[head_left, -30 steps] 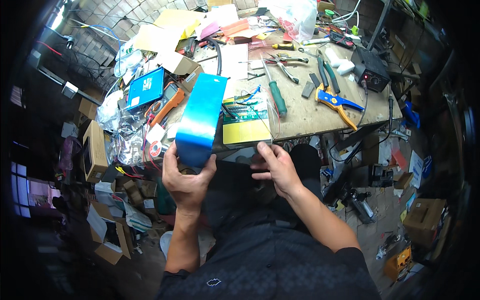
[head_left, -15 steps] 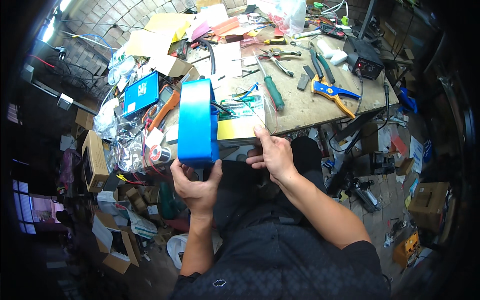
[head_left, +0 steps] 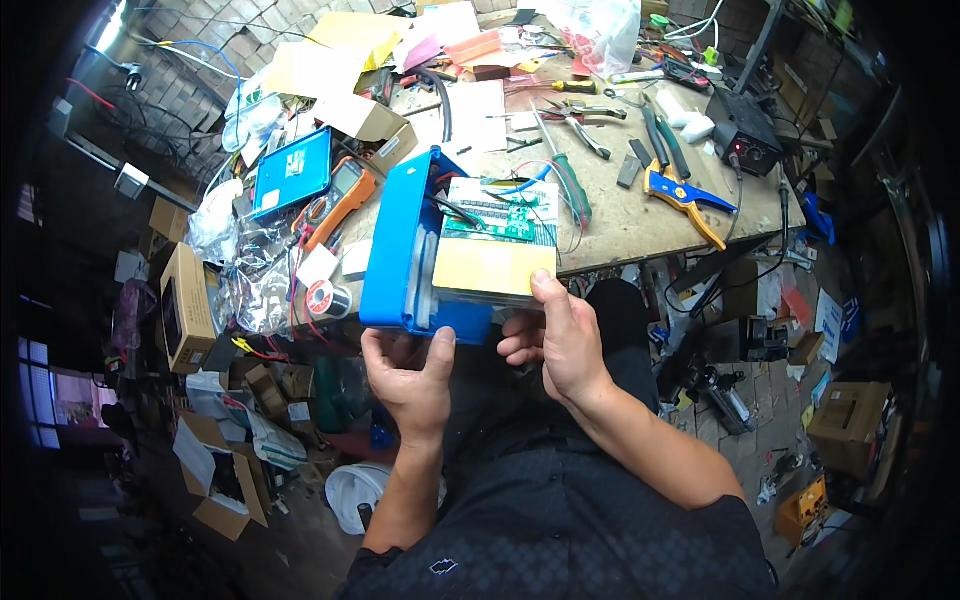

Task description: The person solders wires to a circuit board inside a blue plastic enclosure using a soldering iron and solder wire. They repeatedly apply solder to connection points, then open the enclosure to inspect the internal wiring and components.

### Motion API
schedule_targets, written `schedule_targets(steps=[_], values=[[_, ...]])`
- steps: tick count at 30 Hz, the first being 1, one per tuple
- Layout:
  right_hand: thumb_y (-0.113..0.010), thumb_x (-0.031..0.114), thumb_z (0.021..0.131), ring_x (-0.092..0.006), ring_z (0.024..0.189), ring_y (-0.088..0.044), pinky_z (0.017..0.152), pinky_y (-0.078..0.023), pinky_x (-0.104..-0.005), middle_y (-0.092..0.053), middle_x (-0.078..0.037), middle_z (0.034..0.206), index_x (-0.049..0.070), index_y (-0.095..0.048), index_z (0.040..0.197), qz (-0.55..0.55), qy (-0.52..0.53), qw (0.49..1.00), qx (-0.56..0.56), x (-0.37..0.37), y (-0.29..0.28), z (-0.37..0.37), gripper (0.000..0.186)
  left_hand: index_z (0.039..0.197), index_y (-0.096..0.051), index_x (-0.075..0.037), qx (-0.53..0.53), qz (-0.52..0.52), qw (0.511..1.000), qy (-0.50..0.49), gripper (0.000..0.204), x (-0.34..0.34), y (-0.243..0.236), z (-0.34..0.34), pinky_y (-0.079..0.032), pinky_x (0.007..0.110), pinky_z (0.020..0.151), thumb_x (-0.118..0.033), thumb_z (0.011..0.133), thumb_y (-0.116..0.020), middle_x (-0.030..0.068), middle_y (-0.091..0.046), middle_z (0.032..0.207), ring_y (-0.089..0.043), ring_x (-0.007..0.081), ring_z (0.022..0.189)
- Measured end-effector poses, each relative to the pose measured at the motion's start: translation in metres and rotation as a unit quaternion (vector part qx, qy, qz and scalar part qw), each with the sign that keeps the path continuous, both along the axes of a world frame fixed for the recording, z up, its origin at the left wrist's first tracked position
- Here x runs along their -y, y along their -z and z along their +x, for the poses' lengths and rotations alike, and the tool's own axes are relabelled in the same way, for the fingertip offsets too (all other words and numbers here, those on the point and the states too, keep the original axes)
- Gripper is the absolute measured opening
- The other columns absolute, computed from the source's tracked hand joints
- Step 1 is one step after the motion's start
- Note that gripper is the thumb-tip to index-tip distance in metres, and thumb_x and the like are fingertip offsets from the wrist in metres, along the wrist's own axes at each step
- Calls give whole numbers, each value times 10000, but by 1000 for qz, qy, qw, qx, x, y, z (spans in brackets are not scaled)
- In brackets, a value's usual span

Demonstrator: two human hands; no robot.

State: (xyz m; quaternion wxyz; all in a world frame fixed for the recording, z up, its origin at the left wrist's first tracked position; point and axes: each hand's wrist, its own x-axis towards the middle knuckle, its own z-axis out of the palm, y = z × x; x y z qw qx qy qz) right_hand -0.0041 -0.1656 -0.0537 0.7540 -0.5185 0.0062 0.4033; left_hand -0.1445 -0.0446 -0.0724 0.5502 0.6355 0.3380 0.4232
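Note:
My left hand (head_left: pixel 410 385) grips the lower end of an open blue plastic case (head_left: pixel 392 265), thumb on the near edge and fingers behind. Its open side faces right, and pale strips show inside. Just right of the case, my right hand (head_left: pixel 568 345) holds a battery pack (head_left: pixel 495 268) with a flat yellow face, its thumb on the lower right corner and the other fingers curled below. A green circuit board (head_left: pixel 490 216) lies along the pack's far part, with black, blue and red wires. Part of the pack's near side overlaps the case's opening.
On the cluttered workbench lie a blue lid (head_left: pixel 292 172), an orange multimeter (head_left: pixel 340 205), a solder spool (head_left: pixel 322 299), a green-handled screwdriver (head_left: pixel 573 187), pliers (head_left: pixel 585 130) and yellow-blue wire strippers (head_left: pixel 690 203). A black soldering station (head_left: pixel 745 132) stands at right. Cardboard boxes (head_left: pixel 190 310) stand at left.
The blue case has turned, so its open side now shows. The battery pack, with my right hand on it, has tilted and come more into view; both hands shifted slightly right.

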Motion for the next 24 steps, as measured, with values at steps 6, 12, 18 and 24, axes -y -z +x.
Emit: schedule_targets(steps=[6, 12, 18, 24], values=[[-587, 634, 1127, -148, 526, -673, 443, -522, -250, -702, -103, 802, -27, -729, 1082, -16, -53, 998, 20, -3, 1, -4, 677, 1388, -550, -22, 80, -94, 992, 28, 500, 2, 20, 2, -695, 421, 953, -163, 1014, -850, 106, -670, 1326, -721, 206, 1150], [-641, 598, 1116, -116, 460, -617, 391, -455, -228, -689, -85, 764, -16, -724, 1064, -53, -50, 996, 56, -10, 1, -5, 622, 1435, -502, -12, 105, -122, 987, 19, 574, 9, 20, 4, -710, 471, 963, -176, 1013, -856, 122, -645, 1365, -716, 240, 1199], [-656, 554, 1109, -128, 440, -590, 400, -429, -260, -682, -87, 729, -16, -736, 1002, -92, -60, 993, 54, 10, -11, 5, 585, 1443, -443, -32, 108, -108, 987, 37, 611, 20, 21, 2, -544, 369, 1101, -83, 1007, -868, 87, -581, 1378, -625, 183, 1280], [-624, 556, 1118, -129, 454, -599, 404, -429, -250, -683, -86, 741, -22, -751, 1063, -105, -76, 991, 28, 25, -17, -10, 594, 1445, -386, -28, 106, -127, 985, 42, 668, 30, 29, -1, -600, 395, 1068, -31, 972, -857, 112, -543, 1404, -607, 217, 1340]])
